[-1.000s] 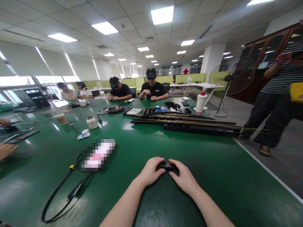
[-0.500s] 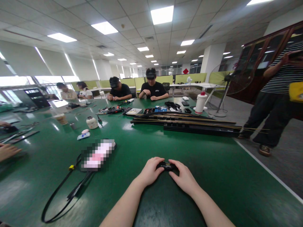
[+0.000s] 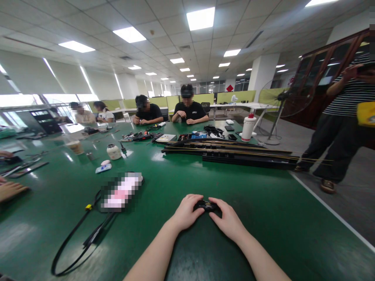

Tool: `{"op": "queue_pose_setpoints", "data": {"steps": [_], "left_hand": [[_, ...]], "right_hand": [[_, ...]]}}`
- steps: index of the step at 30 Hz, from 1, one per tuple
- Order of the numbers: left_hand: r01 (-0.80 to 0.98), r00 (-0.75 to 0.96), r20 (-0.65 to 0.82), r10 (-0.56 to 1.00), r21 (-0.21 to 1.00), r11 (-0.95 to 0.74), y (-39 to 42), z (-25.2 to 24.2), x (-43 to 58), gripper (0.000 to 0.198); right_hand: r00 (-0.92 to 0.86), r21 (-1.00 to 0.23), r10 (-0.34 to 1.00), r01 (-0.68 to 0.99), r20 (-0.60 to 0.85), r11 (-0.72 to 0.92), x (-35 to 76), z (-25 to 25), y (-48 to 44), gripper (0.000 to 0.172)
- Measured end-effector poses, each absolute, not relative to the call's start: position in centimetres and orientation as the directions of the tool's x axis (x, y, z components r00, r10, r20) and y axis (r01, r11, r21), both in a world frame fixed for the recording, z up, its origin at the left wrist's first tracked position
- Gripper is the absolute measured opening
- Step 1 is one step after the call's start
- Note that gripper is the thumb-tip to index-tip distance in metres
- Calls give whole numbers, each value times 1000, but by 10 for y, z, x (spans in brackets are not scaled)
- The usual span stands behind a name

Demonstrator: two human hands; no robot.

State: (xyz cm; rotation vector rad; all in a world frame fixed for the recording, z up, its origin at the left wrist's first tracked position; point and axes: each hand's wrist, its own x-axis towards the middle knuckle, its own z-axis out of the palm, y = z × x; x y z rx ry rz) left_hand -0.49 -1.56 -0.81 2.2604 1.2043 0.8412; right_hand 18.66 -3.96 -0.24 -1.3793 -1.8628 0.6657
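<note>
A small, dark, rounded object (image 3: 208, 206) with a brownish patch on top lies low over the green table (image 3: 164, 242), between my two hands. My left hand (image 3: 188, 211) curls round its left end, thumb on the near side and fingers on the far side. The opposite end is held the same way by my right hand (image 3: 227, 219). Fingers cover both ends, so its exact kind is unclear. Left of my hands lies a phone (image 3: 123, 191) with a blurred screen, and a black looped cable (image 3: 55, 246) with a yellow tag lies beside it.
Long black rails (image 3: 249, 159) with thin yellow rods lie across the table beyond my hands. Behind them are mixed tools and a white bottle (image 3: 248, 128). A round jar (image 3: 113, 152) stands farther left. A co-worker's hand (image 3: 13, 191) rests at the left edge.
My hands stay almost still around the dark object, which appears very slightly turned. The co-worker's hand at the left edge has shifted a little.
</note>
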Motion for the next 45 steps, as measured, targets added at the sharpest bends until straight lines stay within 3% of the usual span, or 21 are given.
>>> {"op": "queue_pose_setpoints", "data": {"steps": [45], "left_hand": [[574, 447, 300, 843, 627, -527, -18, -7, -5, 43]], "right_hand": [[-212, -738, 944, 588, 254, 331, 187, -3, -39, 25]]}}
